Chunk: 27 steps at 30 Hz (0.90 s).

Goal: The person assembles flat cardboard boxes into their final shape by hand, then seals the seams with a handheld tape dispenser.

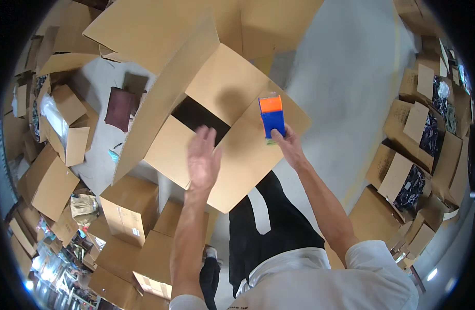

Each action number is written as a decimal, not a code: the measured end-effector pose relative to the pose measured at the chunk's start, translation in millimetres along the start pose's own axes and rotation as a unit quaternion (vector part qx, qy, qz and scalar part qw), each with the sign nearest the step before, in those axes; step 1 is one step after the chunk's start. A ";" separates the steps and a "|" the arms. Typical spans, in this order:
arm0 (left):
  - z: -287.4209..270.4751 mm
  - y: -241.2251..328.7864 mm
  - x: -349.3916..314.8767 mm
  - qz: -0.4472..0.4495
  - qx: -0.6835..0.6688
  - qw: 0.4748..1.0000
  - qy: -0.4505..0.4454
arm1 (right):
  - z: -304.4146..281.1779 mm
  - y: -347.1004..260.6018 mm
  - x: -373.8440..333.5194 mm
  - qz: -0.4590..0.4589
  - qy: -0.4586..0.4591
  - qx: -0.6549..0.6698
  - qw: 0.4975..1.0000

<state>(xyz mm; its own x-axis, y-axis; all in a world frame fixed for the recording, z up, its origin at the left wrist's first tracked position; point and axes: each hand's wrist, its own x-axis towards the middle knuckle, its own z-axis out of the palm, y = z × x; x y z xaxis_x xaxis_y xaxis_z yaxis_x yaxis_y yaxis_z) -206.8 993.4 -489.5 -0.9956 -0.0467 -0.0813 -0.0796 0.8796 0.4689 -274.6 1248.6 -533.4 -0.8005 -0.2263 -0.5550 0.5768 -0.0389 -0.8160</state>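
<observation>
A large open cardboard box (170,147) stands in front of me, its flaps spread outward around a partly covered dark opening (196,118). My left hand (203,164) is over the near left flap with its fingers stretched out and slightly blurred, holding nothing; I cannot tell whether it touches the cardboard. In my right hand (290,148) is a blue and orange tape dispenser (273,120), orange end pointing away from me, above the right flap. My thumb lies on its blue side, and the palm side of the grip is hidden.
More cardboard (278,26) rises beyond the box. Closed cartons (126,206) stand at the near left, beside another person's leg (210,274). Open cartons with dark contents (410,186) line the right. A maroon item (120,108) lies on the grey floor (346,77) at left.
</observation>
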 end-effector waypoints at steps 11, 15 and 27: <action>-5.4 21.8 -14.4 -0.209 0.091 0.973 0.027 | -9.9 -15.3 -13.4 0.043 -0.077 -0.042 0.995; 70.0 13.2 -36.5 -0.200 0.070 0.976 0.058 | 7.4 -22.3 -25.7 0.029 -0.103 -0.097 0.990; 52.7 -10.8 -36.3 -0.249 -0.366 0.852 0.280 | 98.7 -1.9 7.2 -0.080 -0.038 -0.146 0.985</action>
<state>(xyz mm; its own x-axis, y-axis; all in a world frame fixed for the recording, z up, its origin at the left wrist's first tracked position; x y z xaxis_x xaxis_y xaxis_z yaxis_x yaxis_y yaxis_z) -167.1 1010.5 -538.0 -0.6811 -0.7261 -0.0941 -0.3044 0.1640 0.9383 -265.4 1151.0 -520.0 -0.8564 -0.3129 -0.4106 0.3638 0.1985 -0.9101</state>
